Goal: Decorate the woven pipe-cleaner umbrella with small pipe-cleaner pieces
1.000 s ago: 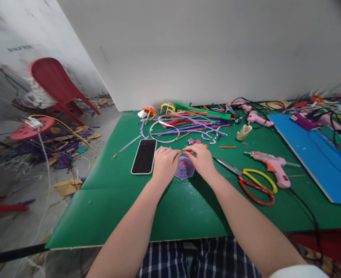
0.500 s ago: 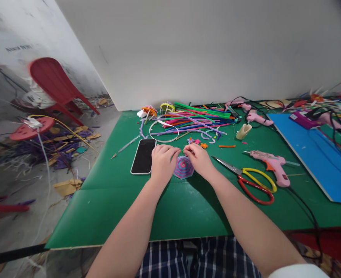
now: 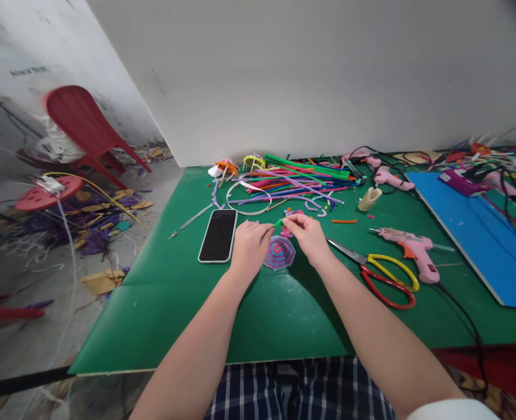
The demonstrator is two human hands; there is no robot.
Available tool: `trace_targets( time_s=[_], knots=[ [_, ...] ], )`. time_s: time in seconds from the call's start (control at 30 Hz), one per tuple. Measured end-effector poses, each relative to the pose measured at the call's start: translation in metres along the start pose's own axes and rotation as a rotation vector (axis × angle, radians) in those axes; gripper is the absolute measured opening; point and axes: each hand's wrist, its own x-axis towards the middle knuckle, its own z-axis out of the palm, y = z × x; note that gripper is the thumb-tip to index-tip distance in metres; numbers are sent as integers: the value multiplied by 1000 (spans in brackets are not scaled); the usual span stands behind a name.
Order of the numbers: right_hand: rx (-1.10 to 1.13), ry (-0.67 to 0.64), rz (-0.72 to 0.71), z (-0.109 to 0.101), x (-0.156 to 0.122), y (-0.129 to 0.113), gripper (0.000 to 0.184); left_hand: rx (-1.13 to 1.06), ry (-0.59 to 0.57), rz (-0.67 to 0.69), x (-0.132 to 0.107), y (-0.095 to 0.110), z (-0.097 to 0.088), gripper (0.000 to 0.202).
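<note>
A short piece of green pipe cleaner [image 3: 278, 223] spans the small gap between my two hands. My left hand [image 3: 253, 240] pinches its left end, and my right hand [image 3: 305, 234] grips the other end between thumb and fingertips. Just below the fingers, a small octagonal disc [image 3: 279, 253] of pink, purple and blue spiral rings lies on the green table. Small pipe-cleaner flowers [image 3: 286, 231], mostly pink, show by my right fingers, partly hidden. Left of my left hand lies a phone [image 3: 218, 235] with a dark screen.
Scissors [image 3: 358, 256] and a pink glue gun [image 3: 409, 242] with a trailing cord lie to the right. Colourful pipe cleaners [image 3: 302, 181] and a white headband [image 3: 227, 201] lie at the back. A blue board [image 3: 472, 227] covers the far right; a red chair [image 3: 76, 125] stands left.
My right hand has moved slightly right, widening the gap to my left hand. More of the green piece shows between the fingertips, and pink flowers have come into view below them.
</note>
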Motion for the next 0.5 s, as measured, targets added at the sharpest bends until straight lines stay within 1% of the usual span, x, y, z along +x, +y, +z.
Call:
trace_targets(
  time_s=[0.07,0.2,0.23,0.3,0.5],
  knots=[
    [-89,12,-71,0,-1,-2,18,26,18,18,0,-2,0,19],
    [-414,-3,-360,0,-3,1,11,79,0,45,-1,-4,0,20],
    [-486,-12,-408,0,-4,2,10,89,-3,44,-1,-4,0,21],
    [-575,-31,-436,0,-3,5,9,108,-2,34,-1,-3,-1,20],
    [-651,-81,-375,-1,-1,11,8,115,15,11,-1,-1,-5,20]
  ],
)
